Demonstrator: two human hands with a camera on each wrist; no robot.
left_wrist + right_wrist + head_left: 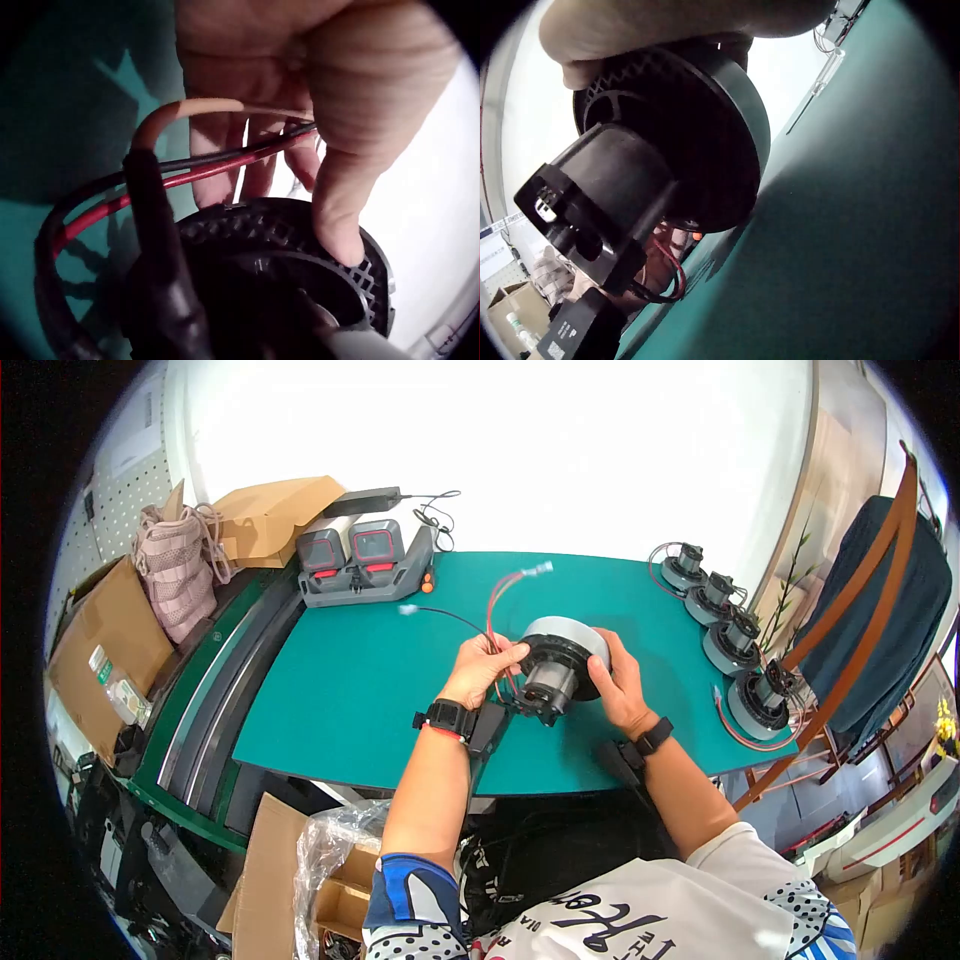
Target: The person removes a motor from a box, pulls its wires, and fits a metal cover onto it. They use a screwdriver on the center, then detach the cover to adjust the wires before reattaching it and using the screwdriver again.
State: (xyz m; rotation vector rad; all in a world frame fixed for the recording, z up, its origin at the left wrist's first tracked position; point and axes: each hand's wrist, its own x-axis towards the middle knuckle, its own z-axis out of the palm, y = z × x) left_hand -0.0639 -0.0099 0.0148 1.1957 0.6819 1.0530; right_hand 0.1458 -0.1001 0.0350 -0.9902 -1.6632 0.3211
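Note:
Both hands hold a blower motor point(550, 682) over the green tabletop, its metal cylinder end turned toward me. My left hand point(474, 673) pinches the left of the round housing; in the left wrist view its thumb point(341, 232) presses the black lattice rim point(281, 225) and its other fingers reach behind. Red and black wires point(217, 169) loop past the left palm. A red wire point(493, 600) rises to a clear connector point(540, 569), and a black wire point(450, 614) stretches left. My right hand point(625, 685) grips the right side, thumb on the face; the right wrist view shows it above the housing point(746, 105).
Several similar motors point(735, 645) stand in a row along the table's right edge. At the back left sits a grey dock point(370, 592) with two red-trimmed units, beside a cardboard box point(270, 510). An open carton point(270, 860) with plastic wrap is below the front edge.

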